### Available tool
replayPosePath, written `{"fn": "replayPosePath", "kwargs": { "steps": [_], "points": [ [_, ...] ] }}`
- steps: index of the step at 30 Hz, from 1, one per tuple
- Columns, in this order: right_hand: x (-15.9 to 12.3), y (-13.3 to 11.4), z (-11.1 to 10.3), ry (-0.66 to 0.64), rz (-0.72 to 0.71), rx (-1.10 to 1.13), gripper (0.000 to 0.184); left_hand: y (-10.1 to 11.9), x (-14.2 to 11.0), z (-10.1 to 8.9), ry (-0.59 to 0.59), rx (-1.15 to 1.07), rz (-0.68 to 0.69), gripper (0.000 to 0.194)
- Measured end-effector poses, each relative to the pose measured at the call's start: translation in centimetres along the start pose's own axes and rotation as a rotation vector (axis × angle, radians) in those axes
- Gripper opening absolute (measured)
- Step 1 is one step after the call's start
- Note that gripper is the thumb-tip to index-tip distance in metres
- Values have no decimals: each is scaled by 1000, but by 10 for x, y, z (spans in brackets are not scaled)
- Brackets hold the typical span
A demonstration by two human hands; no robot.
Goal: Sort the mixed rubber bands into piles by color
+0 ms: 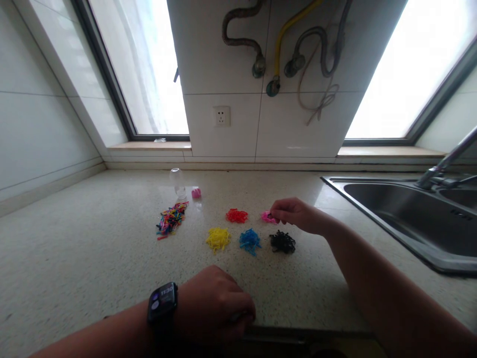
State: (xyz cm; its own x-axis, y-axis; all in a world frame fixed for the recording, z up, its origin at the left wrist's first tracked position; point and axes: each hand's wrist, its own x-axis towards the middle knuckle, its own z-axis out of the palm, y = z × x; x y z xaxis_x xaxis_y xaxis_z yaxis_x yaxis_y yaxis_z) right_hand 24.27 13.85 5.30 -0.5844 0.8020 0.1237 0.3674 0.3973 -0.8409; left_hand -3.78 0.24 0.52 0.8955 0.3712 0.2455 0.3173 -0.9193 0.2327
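Note:
My right hand (292, 213) reaches over the counter, fingertips pinched together at a small pile of pink rubber bands (267, 217). A tiny dark bit shows at those fingertips, too small to name. Around it lie piles of red rubber bands (236, 215), yellow rubber bands (218, 239), blue rubber bands (250, 241) and black rubber bands (282, 241). Farther left spreads a heap of mixed-colour rubber bands (172, 220). Near the counter's front edge my left hand (216, 306) is curled closed, wearing a black watch (162, 302) on its wrist; whatever its fingers may hold is hidden.
A clear plastic bottle (178, 184) stands behind the mixed heap, beside a pink cap (196, 193). At right a steel sink (387, 209) with a faucet (443, 166) is set into the speckled counter (93, 258). Pipes and a socket (222, 116) are on the back wall.

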Motion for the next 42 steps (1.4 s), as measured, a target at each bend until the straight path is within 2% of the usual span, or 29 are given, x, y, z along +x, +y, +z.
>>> {"fn": "replayPosePath", "kwargs": {
  "steps": [3,10,17,19,24,30,34,37,42],
  "points": [
    [-6,-1,-11,-94,37,-136,31,0,0,0,-1,0,1,11],
    [-14,7,-24,-307,247,-220,29,0,-1,1,21,-4,2,12],
    [-15,15,-26,-357,320,-342,38,0,-1,1,18,-39,1,13],
    [-16,18,-29,-327,356,-325,45,0,-1,0,15,-38,1,13],
    [-12,28,-33,-153,375,-275,57,-1,-2,0,16,-34,4,13],
    [-1,59,-34,115,354,-386,58,0,-2,1,28,-41,-8,14],
    [-3,77,-40,318,399,-241,54,0,-2,1,32,-40,-17,13],
    [-6,81,-44,359,415,-70,50,1,-2,1,27,-50,-21,14],
    [-7,80,-44,352,396,-46,51,0,-1,1,30,-48,-14,14]
  ]
}}
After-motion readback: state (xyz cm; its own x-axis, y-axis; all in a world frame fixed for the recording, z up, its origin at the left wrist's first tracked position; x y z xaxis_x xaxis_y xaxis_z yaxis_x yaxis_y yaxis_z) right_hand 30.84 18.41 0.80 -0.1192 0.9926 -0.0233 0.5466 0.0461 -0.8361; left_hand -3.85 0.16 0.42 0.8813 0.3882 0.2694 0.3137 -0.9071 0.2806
